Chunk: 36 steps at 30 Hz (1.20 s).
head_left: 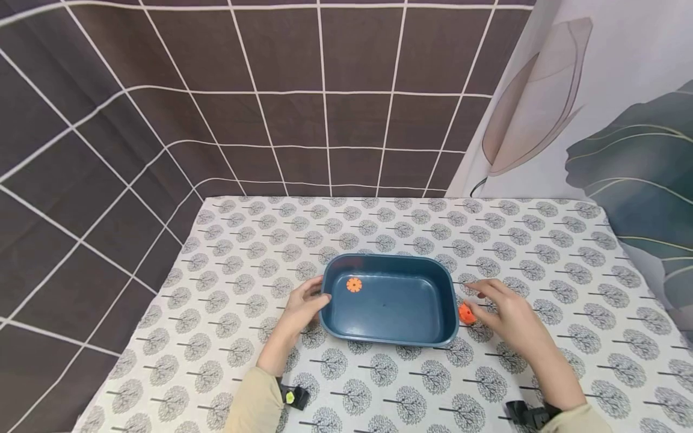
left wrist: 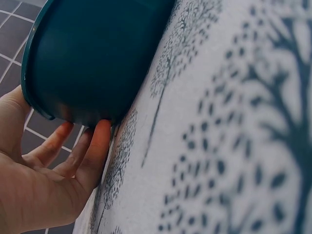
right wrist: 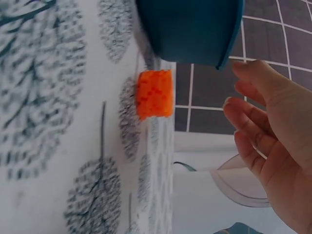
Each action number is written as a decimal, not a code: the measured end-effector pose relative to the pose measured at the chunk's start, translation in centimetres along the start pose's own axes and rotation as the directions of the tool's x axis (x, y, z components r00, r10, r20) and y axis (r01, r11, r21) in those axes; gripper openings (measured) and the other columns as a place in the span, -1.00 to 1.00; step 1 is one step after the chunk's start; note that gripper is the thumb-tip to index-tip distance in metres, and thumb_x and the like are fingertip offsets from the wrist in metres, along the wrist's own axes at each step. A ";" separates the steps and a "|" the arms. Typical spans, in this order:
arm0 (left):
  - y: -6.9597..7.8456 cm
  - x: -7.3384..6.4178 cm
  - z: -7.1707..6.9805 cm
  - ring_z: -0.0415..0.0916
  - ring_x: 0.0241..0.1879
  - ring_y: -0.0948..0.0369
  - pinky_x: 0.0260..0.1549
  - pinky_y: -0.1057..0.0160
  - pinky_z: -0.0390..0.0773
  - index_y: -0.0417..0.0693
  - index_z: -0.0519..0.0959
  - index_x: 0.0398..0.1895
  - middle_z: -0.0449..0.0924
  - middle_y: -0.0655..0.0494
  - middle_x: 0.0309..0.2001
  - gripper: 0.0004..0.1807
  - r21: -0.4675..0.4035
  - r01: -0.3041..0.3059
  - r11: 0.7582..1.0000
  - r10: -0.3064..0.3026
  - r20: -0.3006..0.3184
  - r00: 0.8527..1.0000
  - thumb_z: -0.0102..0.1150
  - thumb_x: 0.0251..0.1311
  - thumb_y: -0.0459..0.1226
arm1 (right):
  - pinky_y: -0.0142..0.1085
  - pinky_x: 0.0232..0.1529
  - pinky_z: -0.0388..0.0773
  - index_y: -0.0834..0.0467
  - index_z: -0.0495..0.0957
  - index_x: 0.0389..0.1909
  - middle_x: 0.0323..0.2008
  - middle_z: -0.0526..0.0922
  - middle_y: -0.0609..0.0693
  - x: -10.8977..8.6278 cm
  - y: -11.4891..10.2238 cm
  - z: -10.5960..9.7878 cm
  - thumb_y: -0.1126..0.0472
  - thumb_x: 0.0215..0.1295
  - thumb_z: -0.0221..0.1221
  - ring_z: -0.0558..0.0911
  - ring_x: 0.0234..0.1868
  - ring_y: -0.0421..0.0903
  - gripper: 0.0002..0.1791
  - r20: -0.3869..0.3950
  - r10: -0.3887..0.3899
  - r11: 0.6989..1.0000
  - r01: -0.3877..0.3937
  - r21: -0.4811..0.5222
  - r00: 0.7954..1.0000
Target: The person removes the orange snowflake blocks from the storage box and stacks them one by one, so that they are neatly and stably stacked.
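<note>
A dark blue plastic tub (head_left: 387, 340) stands on the table, and inside it near the far left lies a notched orange disc (head_left: 354, 284). My left hand (head_left: 301, 304) holds the tub's left end, thumb over the rim and fingers against the outer wall (left wrist: 92, 58). Just outside the tub's right end sits a small bumpy orange piece (head_left: 467, 314), which looks like a short block in the right wrist view (right wrist: 155, 93). Above and beside it hovers my right hand (head_left: 503, 313), its fingers loosely bent, apart from the piece and holding nothing.
A white cloth (head_left: 249, 337) with grey tree prints covers the table. Behind and to the left hang dark curtains (head_left: 357, 54) with white grid lines. A pale patterned curtain (head_left: 622, 60) hangs at the right, with a thin dark cord (head_left: 477, 186) near the table's back edge.
</note>
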<state>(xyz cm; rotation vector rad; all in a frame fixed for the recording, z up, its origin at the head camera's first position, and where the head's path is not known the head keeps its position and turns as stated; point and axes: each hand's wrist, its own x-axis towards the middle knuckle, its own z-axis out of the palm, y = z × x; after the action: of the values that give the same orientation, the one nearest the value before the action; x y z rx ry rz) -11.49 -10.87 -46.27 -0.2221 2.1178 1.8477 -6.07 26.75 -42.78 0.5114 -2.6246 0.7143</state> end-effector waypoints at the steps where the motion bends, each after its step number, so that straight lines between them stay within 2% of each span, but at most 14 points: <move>1: 0.0 0.0 0.0 0.41 0.13 -0.01 -0.01 0.11 0.55 0.01 0.37 0.26 0.37 -0.10 0.24 -0.39 0.002 0.001 1.000 -0.001 -0.001 1.000 0.19 0.06 -0.28 | -0.25 -0.18 0.64 0.22 0.57 -0.07 -0.15 0.63 0.06 0.2 -0.1 0.0 0.35 -0.07 0.34 0.64 -0.22 0.05 -0.56 -0.005 0.007 1.000 -0.007 0.006 1.000; 5: 0.0 0.1 -0.1 0.41 0.13 -0.01 -0.04 0.12 0.57 0.02 0.36 0.26 0.36 -0.11 0.24 -0.39 0.005 0.002 1.000 -0.002 -0.002 1.000 0.19 0.05 -0.28 | -0.68 0.02 0.38 0.21 0.61 -0.11 -0.17 0.65 0.03 1.0 -0.9 0.5 0.37 -0.07 0.34 0.63 -0.17 0.03 -0.60 -0.053 -0.001 0.998 0.004 0.055 0.999; 7: 0.1 0.1 0.0 0.42 0.13 0.00 -0.05 0.14 0.58 0.03 0.37 0.26 0.37 -0.10 0.24 -0.38 0.010 0.005 1.000 -0.005 -0.005 1.000 0.19 0.04 -0.27 | -0.76 0.07 0.25 0.22 0.62 -0.13 -0.17 0.66 0.05 1.4 -1.3 1.0 0.38 -0.08 0.35 0.62 -0.14 0.04 -0.61 -0.073 -0.008 0.996 0.014 0.087 0.997; 8: 0.1 0.1 0.0 0.43 0.12 0.00 -0.06 0.14 0.58 0.02 0.37 0.26 0.37 -0.10 0.24 -0.38 0.006 0.006 1.000 -0.006 -0.004 1.000 0.19 0.04 -0.28 | -0.76 0.07 0.26 0.22 0.62 -0.13 -0.17 0.66 0.06 1.6 -1.5 1.3 0.38 -0.09 0.36 0.62 -0.13 0.04 -0.61 -0.082 -0.014 0.995 0.022 0.096 0.997; 10: 0.1 0.0 0.0 0.43 0.11 0.01 -0.06 0.14 0.58 0.02 0.37 0.26 0.37 -0.10 0.23 -0.39 0.007 0.011 1.000 -0.011 -0.004 1.000 0.19 0.04 -0.28 | -0.69 0.00 0.39 0.22 0.62 -0.12 -0.16 0.66 0.06 1.8 -1.9 1.9 0.37 -0.09 0.37 0.63 -0.12 0.03 -0.60 -0.091 -0.018 0.994 0.027 0.102 0.996; 13: 0.1 0.0 0.1 0.43 0.11 0.01 -0.05 0.14 0.57 0.01 0.37 0.26 0.36 -0.10 0.24 -0.39 0.008 0.014 1.000 -0.013 -0.007 1.000 0.19 0.05 -0.28 | -0.45 -0.07 0.54 0.20 0.62 -0.10 -0.13 0.66 0.05 2.2 -2.6 2.7 0.33 -0.07 0.37 0.62 -0.09 0.02 -0.59 -0.090 0.008 0.994 0.002 0.106 0.996; 15: 0.0 0.0 0.2 0.42 0.12 0.00 -0.02 0.11 0.56 0.02 0.36 0.26 0.36 -0.10 0.24 -0.39 0.008 0.013 1.000 -0.013 -0.009 1.000 0.19 0.06 -0.29 | -0.23 -0.07 0.56 0.20 0.61 -0.07 -0.11 0.65 0.05 2.4 -3.0 3.0 0.31 -0.05 0.37 0.60 -0.06 0.04 -0.58 -0.079 0.031 0.993 -0.022 0.112 0.996; 18: -0.2 0.0 0.2 0.40 0.14 -0.01 0.03 0.09 0.53 0.02 0.36 0.26 0.36 -0.10 0.24 -0.39 0.006 0.014 1.000 -0.014 -0.012 1.000 0.19 0.06 -0.29 | -0.06 -0.01 0.52 0.20 0.59 -0.03 -0.08 0.63 0.09 2.7 -3.5 3.4 0.28 0.00 0.35 0.58 -0.02 0.08 -0.57 -0.048 0.068 0.990 -0.061 0.131 0.997; 24: -0.2 -0.2 0.0 0.39 0.16 -0.02 0.06 0.06 0.51 0.01 0.36 0.27 0.36 -0.10 0.25 -0.39 0.004 0.018 1.000 -0.018 -0.010 1.000 0.19 0.06 -0.28 | 0.06 0.07 0.47 0.17 0.55 0.05 0.02 0.58 0.16 3.2 -4.3 4.2 0.21 0.06 0.32 0.53 0.06 0.15 -0.53 0.026 0.111 0.981 -0.114 0.154 0.993; 30: 0.0 0.0 0.0 0.39 0.16 -0.02 0.17 -0.01 0.40 0.03 0.36 0.26 0.38 -0.08 0.23 -0.37 0.023 0.013 1.000 -0.013 -0.002 1.000 0.21 0.04 -0.26 | 0.06 0.02 0.51 0.20 0.53 0.07 0.04 0.56 0.16 3.8 -5.3 5.1 0.18 0.09 0.31 0.55 0.04 0.15 -0.52 0.079 0.118 0.974 -0.131 0.183 0.990; 36: 0.4 0.0 -0.2 0.43 0.11 0.01 -0.06 0.14 0.58 0.02 0.35 0.27 0.39 -0.07 0.22 -0.38 0.014 0.014 1.000 -0.014 0.009 1.000 0.20 0.05 -0.28 | 0.04 0.06 0.50 0.25 0.47 0.14 0.10 0.51 0.19 4.7 -6.6 6.2 0.11 0.13 0.28 0.50 0.11 0.16 -0.44 0.172 0.184 0.965 -0.211 0.156 0.968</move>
<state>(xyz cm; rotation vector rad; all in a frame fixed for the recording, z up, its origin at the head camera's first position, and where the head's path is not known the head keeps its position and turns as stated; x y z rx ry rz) -11.61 -10.96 -45.84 -0.2239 2.1171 1.8215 -8.87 16.98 -43.04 0.3677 -2.8030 1.0102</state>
